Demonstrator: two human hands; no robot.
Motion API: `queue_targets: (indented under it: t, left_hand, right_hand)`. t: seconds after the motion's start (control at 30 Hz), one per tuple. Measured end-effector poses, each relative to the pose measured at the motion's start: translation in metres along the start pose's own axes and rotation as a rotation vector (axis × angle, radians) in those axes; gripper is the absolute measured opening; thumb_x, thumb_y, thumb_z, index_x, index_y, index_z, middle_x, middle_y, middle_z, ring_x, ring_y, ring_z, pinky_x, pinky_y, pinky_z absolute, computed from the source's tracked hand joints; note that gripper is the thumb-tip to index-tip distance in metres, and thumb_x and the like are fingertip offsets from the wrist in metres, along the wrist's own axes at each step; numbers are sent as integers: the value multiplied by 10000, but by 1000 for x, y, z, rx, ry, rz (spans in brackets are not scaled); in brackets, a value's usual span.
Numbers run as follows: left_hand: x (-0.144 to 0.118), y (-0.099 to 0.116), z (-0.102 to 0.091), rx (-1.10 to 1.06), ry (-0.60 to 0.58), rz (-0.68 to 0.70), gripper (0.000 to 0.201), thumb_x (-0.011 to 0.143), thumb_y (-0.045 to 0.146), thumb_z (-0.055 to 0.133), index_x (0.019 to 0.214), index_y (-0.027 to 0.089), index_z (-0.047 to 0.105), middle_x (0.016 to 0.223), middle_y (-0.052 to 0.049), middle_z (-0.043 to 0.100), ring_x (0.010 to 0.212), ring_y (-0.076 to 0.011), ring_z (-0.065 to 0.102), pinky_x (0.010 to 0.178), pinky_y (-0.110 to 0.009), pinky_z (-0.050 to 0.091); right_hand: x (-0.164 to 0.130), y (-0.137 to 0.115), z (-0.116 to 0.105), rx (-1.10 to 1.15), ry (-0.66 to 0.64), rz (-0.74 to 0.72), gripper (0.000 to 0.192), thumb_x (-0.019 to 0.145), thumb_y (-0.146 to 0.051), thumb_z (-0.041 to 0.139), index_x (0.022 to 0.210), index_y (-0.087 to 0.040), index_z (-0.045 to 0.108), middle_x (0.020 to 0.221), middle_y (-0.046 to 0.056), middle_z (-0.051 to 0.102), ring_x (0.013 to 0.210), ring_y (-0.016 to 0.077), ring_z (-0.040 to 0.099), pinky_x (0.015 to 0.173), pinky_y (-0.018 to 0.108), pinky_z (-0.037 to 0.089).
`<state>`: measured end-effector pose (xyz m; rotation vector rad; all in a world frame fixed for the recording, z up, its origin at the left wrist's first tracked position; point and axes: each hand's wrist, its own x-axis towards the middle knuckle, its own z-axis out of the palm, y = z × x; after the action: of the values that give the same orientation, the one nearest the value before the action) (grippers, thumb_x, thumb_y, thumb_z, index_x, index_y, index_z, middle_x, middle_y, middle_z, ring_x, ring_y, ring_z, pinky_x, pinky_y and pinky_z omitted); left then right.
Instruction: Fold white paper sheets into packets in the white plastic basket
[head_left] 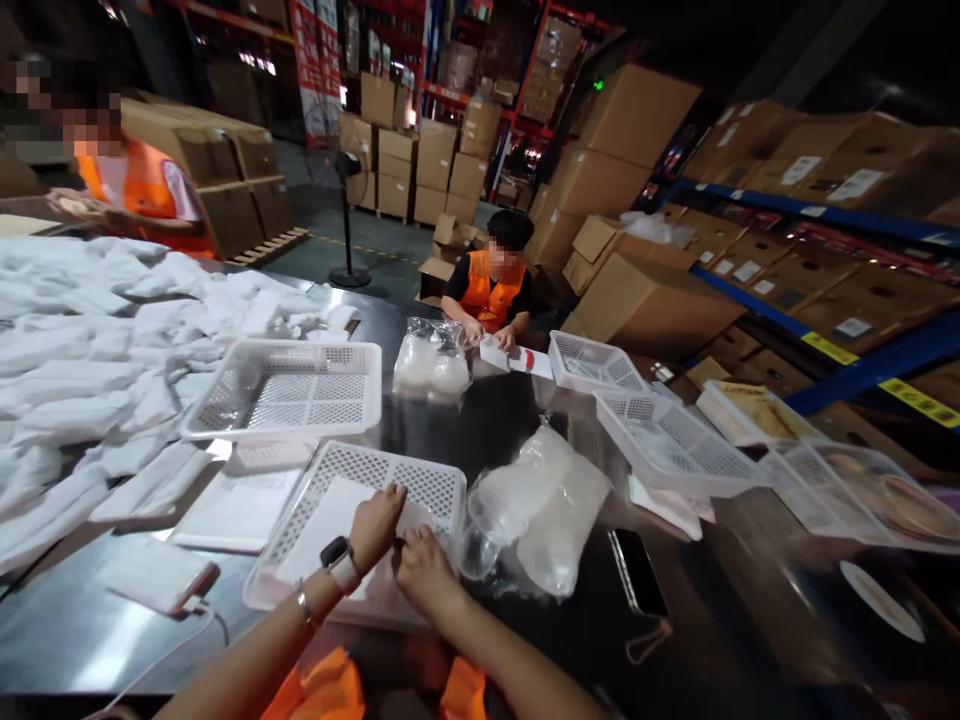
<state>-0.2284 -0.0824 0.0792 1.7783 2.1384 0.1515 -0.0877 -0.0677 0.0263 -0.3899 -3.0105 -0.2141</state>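
Both hands meet over the near basket (pixel 442 487), a white perforated one on the dark worktop (pixel 525 420). Left hand (pixel 377 527), smartwatch on the wrist, lies inside the basket with fingers curled down onto a white sheet (pixel 322 530) on the basket floor; whether they pinch it or only press, cannot tell. Right hand (pixel 424 570) is at the basket's near rim, touching the left hand, fingers bunched together and tucked under; what they hold is hidden. The sheet lies flat under and to the left of the left fingers, filling most of the basket floor. Just right of the basket, a heap of clear bags (pixel 540 510), touching its right wall. Right of the bags, a phone (pixel 637 572) face up. Left of the basket, flat white packs (pixel 240 505) and, nearer, a power bank (pixel 157 577) with a cable. Beyond the basket, a second basket (pixel 289 385), and left of that a big pile of white cloth (pixel 82 360). Further beyond the basket, more clear bags (pixel 433 362) stand upright; behind them a co-worker in an orange vest (pixel 491 290) has both hands on a white item at the far edge of the worktop. More baskets (pixel 671 440) lie to the right of the near one, well apart. A second person in orange (pixel 142 185) is at far left, behind the cloth pile.
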Motion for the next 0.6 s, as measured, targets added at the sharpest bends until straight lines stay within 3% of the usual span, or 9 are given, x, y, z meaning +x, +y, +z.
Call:
queue_targets:
  t: [0.1,0.2,0.3,0.4,0.5,0.6]
  left_hand:
    - [4,-2,0,26,-15,9,271,865,47,441,1058,112,621,1044,-160,660,912,-252,654,740,-319,472]
    - [11,-10,-3,35,-28,55,291,897,41,358,907,106,642,896,-151,673,815,-243,655,739,-339,470]
    - [18,-17,-5,31,-33,149,311,887,25,344,909,117,640,902,-146,682,831,-242,651,753,-347,467]
    - [20,-17,-7,12,-52,283,294,873,29,375,913,139,644,938,-128,693,853,-220,650,757,-325,468]
    - [18,-13,-10,-21,-76,440,255,871,56,436,954,159,654,973,-102,700,895,-201,650,792,-306,472]
    - [13,-2,-12,-49,-115,591,195,862,102,521,978,185,655,953,-64,701,917,-193,642,824,-292,471]
  right_hand:
    - [-1,2,-1,1,50,-26,140,883,-115,599,787,-130,698,746,61,681,856,212,594,829,389,474]
    - [-6,5,-2,19,105,-131,162,892,-145,601,748,-160,673,738,19,664,821,187,587,880,395,466]
    - [-12,9,-5,25,181,-218,198,907,-129,568,734,-175,653,719,-8,646,805,170,584,980,418,433]
    - [-15,13,-8,58,220,-283,240,930,-108,517,751,-183,658,727,-16,647,850,152,598,1054,363,396]
    - [-16,17,-7,123,163,-321,314,960,-106,455,750,-195,671,739,-20,662,852,119,611,1010,271,424]
    - [-15,14,2,143,90,-261,284,952,-135,512,710,-193,647,678,-51,636,697,82,591,859,232,501]
